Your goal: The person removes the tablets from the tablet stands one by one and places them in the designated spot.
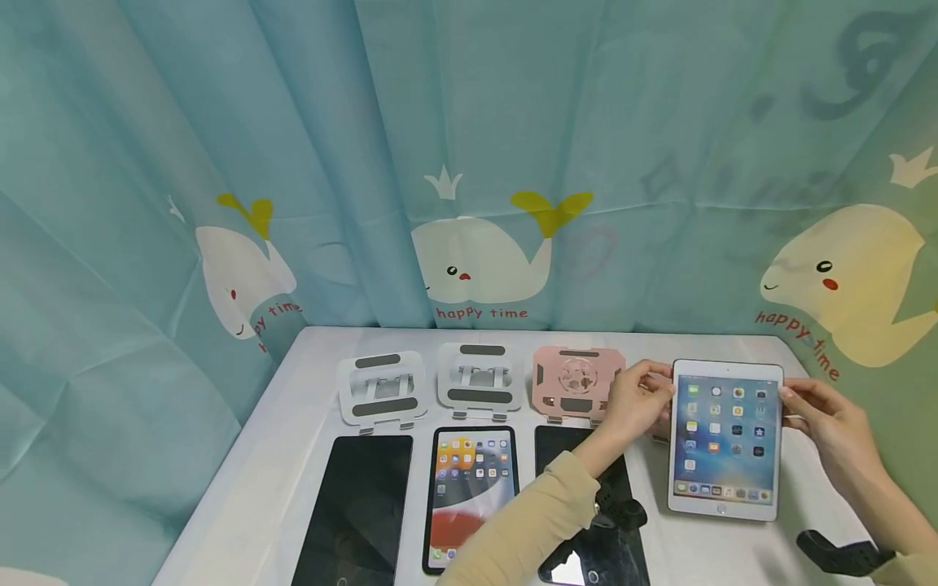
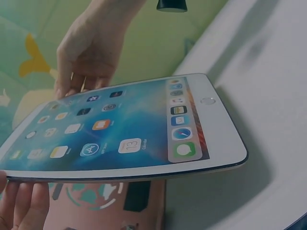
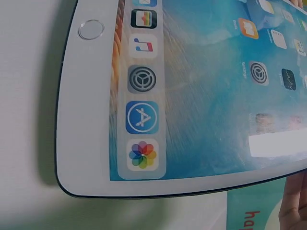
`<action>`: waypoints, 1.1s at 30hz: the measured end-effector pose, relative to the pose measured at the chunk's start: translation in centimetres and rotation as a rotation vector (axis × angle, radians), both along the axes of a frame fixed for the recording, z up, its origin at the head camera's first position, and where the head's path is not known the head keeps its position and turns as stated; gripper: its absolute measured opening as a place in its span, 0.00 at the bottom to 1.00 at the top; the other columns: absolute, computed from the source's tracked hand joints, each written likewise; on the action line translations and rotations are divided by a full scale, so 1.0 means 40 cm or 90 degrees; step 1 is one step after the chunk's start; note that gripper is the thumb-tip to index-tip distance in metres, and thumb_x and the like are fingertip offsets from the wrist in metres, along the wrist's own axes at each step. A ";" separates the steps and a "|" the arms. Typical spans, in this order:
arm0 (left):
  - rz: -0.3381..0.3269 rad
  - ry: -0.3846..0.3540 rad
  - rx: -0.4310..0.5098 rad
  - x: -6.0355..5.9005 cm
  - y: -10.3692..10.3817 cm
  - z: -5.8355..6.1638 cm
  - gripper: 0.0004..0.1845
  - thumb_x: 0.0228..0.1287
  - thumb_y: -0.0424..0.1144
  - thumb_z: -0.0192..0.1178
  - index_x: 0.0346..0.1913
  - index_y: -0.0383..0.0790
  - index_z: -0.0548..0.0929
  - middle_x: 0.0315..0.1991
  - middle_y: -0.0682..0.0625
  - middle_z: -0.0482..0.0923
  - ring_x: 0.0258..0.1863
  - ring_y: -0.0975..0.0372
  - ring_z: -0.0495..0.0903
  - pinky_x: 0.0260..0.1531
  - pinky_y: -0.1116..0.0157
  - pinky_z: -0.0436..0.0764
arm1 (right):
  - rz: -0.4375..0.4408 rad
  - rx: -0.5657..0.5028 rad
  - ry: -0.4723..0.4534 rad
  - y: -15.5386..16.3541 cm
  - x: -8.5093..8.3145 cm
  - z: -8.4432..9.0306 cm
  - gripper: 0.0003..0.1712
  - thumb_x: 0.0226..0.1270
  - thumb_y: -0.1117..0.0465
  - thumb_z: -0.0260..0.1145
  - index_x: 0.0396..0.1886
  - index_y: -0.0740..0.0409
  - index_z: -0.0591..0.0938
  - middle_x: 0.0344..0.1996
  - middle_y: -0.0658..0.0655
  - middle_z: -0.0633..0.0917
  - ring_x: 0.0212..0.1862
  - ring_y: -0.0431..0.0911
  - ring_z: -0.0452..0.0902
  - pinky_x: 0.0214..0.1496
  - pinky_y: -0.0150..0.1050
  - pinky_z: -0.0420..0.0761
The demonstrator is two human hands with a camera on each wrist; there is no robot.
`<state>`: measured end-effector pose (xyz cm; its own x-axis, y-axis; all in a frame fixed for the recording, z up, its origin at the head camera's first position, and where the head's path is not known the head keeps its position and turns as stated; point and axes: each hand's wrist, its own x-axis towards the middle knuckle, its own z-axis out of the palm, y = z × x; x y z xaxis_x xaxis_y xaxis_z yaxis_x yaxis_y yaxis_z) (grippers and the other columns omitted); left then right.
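A white table (image 1: 293, 456) stands before a pale blue curtain (image 1: 469, 163) printed with white whales and the words "happy time". Along the far side of the table stand three tablet stands in a row: two white ones, left (image 1: 381, 392) and middle (image 1: 480, 379), and a pink one (image 1: 575, 382) to their right. Nearer lie three tablets: a dark-screened one (image 1: 359, 509) at the left, a lit one (image 1: 469, 492) showing app icons beside it, and another dark one (image 1: 593, 545), partly hidden, to the right.
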<state>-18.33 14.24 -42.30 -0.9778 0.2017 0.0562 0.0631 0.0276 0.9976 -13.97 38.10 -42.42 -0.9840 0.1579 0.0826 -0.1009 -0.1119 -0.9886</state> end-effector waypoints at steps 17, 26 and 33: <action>0.026 -0.059 0.055 0.061 0.010 -0.053 0.07 0.57 0.25 0.63 0.38 0.38 0.83 0.22 0.50 0.80 0.14 0.66 0.78 0.17 0.73 0.80 | 0.043 0.002 -0.070 0.172 -0.033 -0.228 0.09 0.68 0.64 0.62 0.42 0.50 0.85 0.31 0.42 0.87 0.30 0.36 0.81 0.30 0.30 0.81; 0.045 -0.097 0.053 0.088 0.014 -0.071 0.07 0.57 0.24 0.62 0.35 0.39 0.82 0.22 0.51 0.80 0.15 0.69 0.78 0.16 0.74 0.79 | 0.052 0.052 -0.104 0.092 0.040 -0.155 0.13 0.71 0.64 0.57 0.36 0.43 0.86 0.28 0.40 0.84 0.29 0.35 0.77 0.30 0.29 0.78; 0.050 -0.122 0.095 0.109 0.017 -0.099 0.08 0.54 0.22 0.62 0.34 0.37 0.82 0.21 0.47 0.81 0.14 0.64 0.79 0.14 0.72 0.79 | 0.045 0.051 -0.142 0.029 0.092 -0.095 0.19 0.72 0.67 0.54 0.32 0.41 0.86 0.26 0.40 0.83 0.27 0.36 0.75 0.29 0.28 0.77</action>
<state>-13.97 14.90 -46.26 -0.9858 0.1285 -0.1085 -0.1244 -0.1236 0.9845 -10.29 39.27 -46.23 -0.9878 0.0890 -0.1278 0.1255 -0.0317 -0.9916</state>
